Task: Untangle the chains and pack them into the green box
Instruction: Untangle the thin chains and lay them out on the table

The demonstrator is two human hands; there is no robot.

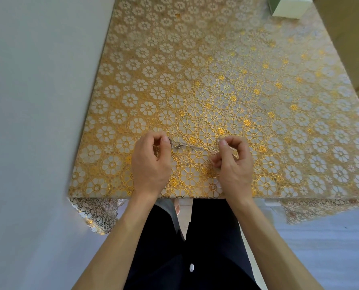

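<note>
Near the front edge of the table, the left hand and right hand each pinch an end of the knotted chains, so untangling looks unfinished and the far-off green box awaits packing.

You have one view only, worn on your head; it looks forward and steeply down on the table; your left hand and right hand are close below it.

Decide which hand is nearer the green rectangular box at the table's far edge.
Right. The right hand lies nearward, left of the green rectangular box; the left hand lies farther left.
</note>
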